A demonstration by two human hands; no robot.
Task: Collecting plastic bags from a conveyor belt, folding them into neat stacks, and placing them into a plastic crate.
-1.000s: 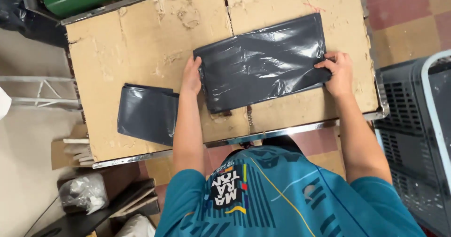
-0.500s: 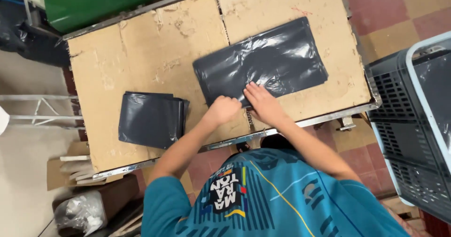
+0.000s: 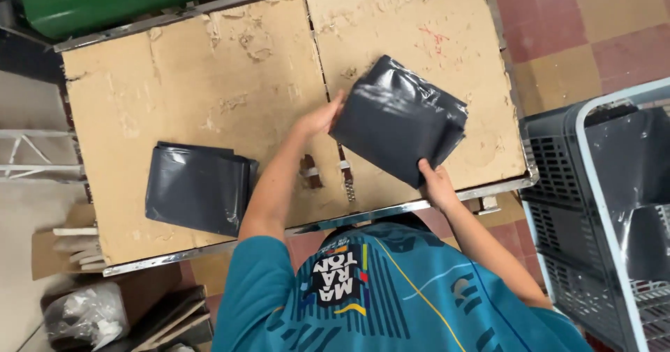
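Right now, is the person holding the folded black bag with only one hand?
No, both hands are on the folded black bag: the left hand at its left edge and the right hand at its bottom corner.

a grey plastic crate [image 3: 558,184] stands beside the cardboard-topped table [image 3: 230,80].

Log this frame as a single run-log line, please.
left hand: on folded black bag | right hand: grips its near corner | folded stack: left on cardboard-topped table | crate: right
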